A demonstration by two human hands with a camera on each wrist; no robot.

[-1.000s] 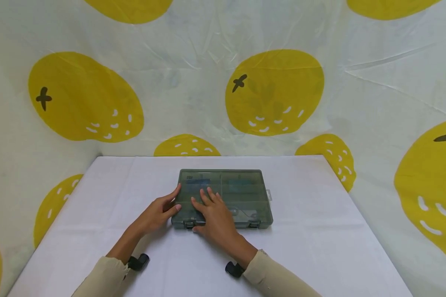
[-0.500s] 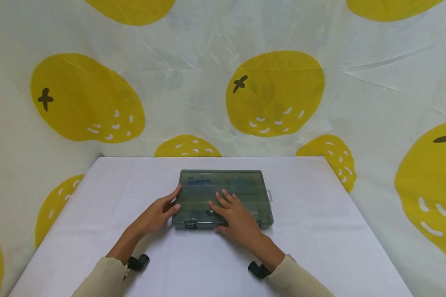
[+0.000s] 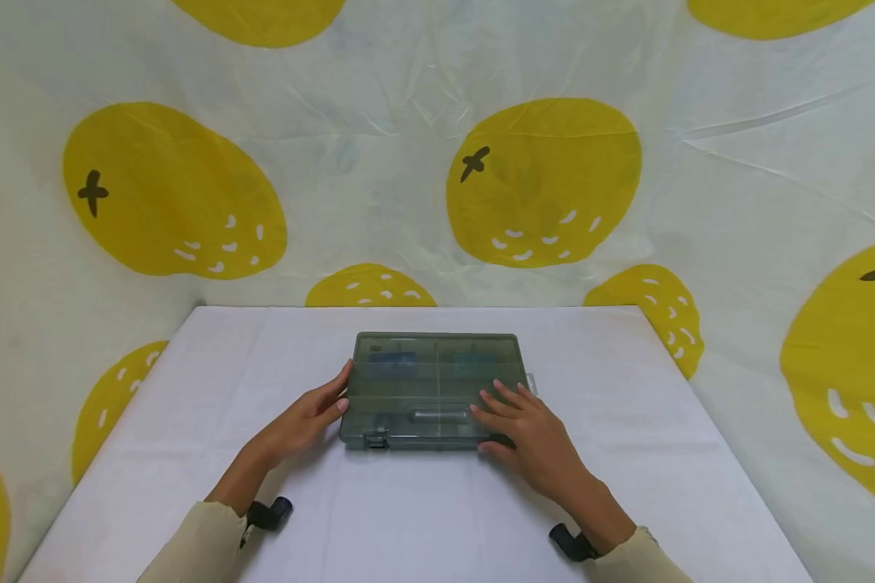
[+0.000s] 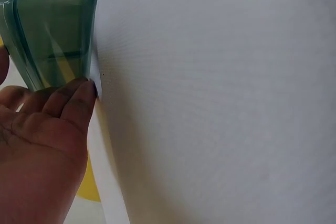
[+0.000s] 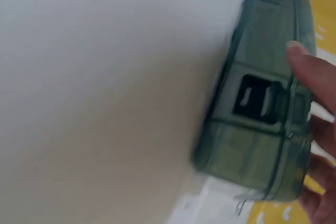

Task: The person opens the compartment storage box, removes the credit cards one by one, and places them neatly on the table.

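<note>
A dark green see-through plastic organizer box [image 3: 408,385] lies flat with its lid closed. Through the lid show a blue thing [image 3: 392,363], a teal thing [image 3: 474,359] and a long pale shape near the front. My left hand [image 3: 302,421] touches the box's left side, fingers along the wall and thumb near the lid's edge. My right hand [image 3: 535,441] lies over the front right corner, fingers spread on the lid. In the right wrist view its thumb [image 5: 310,66] is at the lid's front edge, by a latch [image 5: 257,98]. The left front latch [image 3: 376,439] looks fastened.
The box sits on a table with a white cloth [image 3: 437,510]. A clear tab [image 3: 531,384] sticks out from the box's right side. Behind hangs a white curtain [image 3: 379,186] with yellow fruit prints. A small black camera is strapped to each wrist.
My right hand has slid rightward across the lid from the middle to the front right corner. My left hand stays at the left side; the box has hardly moved.
</note>
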